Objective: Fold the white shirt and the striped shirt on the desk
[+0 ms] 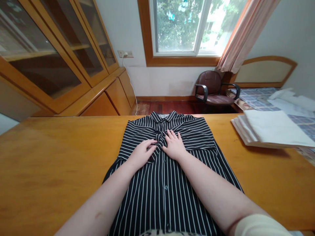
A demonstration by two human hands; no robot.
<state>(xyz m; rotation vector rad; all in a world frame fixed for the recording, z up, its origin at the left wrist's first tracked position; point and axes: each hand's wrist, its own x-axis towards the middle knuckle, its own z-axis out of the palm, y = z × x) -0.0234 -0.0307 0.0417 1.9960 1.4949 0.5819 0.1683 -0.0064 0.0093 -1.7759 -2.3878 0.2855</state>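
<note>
A black shirt (152, 193) with white stripes lies front side up, its collar at the far side and its buttons down the middle. Both sleeves are folded inward across the chest and meet near the centre. On the end of the left sleeve rests my left hand (142, 153), fingers slightly bent and thumb apart. My right hand (175, 147) lies flat with spread fingers on the right sleeve's end, by the button line. Neither hand visibly grips the cloth. The shirt's lower hem is out of sight at the bottom edge.
The shirt lies on a wooden table (61, 164). A stack of folded white cloth or sheets (275, 127) sits at the table's right side. Beyond are a brown armchair (211, 85), a bed (261, 98), a window (182, 29) and a glass-door cabinet (81, 75).
</note>
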